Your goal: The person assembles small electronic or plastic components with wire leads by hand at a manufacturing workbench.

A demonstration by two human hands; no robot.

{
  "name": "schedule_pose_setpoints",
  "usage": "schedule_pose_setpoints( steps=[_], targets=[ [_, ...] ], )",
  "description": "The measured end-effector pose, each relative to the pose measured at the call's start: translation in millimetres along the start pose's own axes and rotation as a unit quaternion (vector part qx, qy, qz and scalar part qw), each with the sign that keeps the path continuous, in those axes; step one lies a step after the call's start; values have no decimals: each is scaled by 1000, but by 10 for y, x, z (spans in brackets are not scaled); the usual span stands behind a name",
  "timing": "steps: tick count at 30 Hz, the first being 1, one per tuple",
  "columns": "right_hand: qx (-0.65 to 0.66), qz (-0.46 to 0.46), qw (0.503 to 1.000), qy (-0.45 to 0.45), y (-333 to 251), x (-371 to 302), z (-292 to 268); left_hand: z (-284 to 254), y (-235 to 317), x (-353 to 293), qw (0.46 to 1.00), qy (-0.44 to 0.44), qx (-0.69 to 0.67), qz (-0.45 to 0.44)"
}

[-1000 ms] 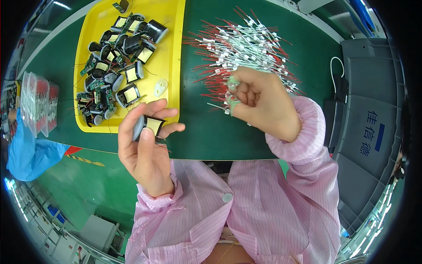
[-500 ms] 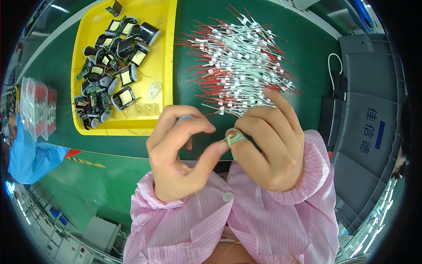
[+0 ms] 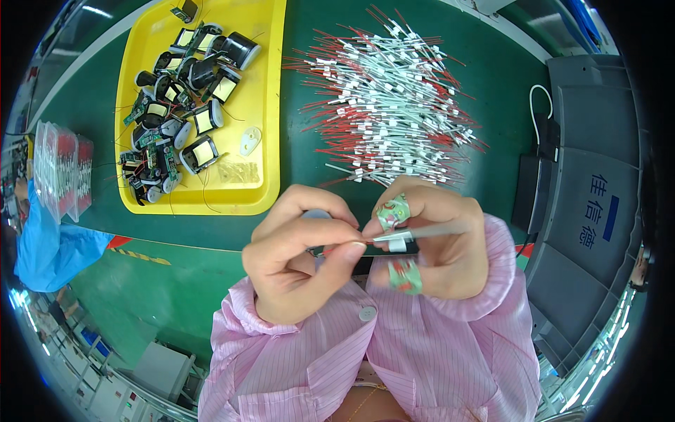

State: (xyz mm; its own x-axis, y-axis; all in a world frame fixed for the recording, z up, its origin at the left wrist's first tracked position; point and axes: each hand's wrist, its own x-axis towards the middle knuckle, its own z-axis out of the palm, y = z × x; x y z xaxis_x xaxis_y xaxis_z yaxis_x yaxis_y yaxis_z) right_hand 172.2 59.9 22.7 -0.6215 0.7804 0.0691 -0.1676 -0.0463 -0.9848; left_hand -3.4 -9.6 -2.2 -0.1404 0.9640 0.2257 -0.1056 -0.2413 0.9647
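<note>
My left hand (image 3: 302, 253) pinches the red end of a wire lead (image 3: 395, 237) between thumb and forefinger. The lead has a pale sleeve and a white tag-like piece, and runs rightward in front of my right hand (image 3: 443, 243). That hand's thumb and forefinger, wrapped in green patterned bands, are spread apart above and below the lead; the forefinger lies close to it. Behind my left fingers shows part of a rounded grey-blue thing (image 3: 316, 214), mostly hidden. Beyond my hands lies a large pile of similar red and white leads (image 3: 394, 98).
A yellow tray (image 3: 271, 141) at left holds several black cylindrical units (image 3: 200, 155) with circuit boards, and a pale oval piece (image 3: 250, 141). Clear plastic boxes (image 3: 60, 172) stand at the far left edge. A grey crate (image 3: 587, 141) and a black box with white cable (image 3: 527, 190) are at right.
My right hand has turned and its thumb and forefinger have parted. The lead now shows between my hands. My left hand has shifted slightly right, its thumb and forefinger closed together.
</note>
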Motion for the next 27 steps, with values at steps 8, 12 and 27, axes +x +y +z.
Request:
schedule_pose_setpoints(
  steps=[8,12,27],
  targets=[
    [-61,1,997,55,-50,-19,91,-20,-17,-80,1000,11,-6,7],
    [-70,39,996,27,-67,-49,64,-24,-15,-59,999,-4,8,34],
    [-32,-43,996,68,21,-82,-5,34,18,-124,993,-11,-87,-75]
  ],
)
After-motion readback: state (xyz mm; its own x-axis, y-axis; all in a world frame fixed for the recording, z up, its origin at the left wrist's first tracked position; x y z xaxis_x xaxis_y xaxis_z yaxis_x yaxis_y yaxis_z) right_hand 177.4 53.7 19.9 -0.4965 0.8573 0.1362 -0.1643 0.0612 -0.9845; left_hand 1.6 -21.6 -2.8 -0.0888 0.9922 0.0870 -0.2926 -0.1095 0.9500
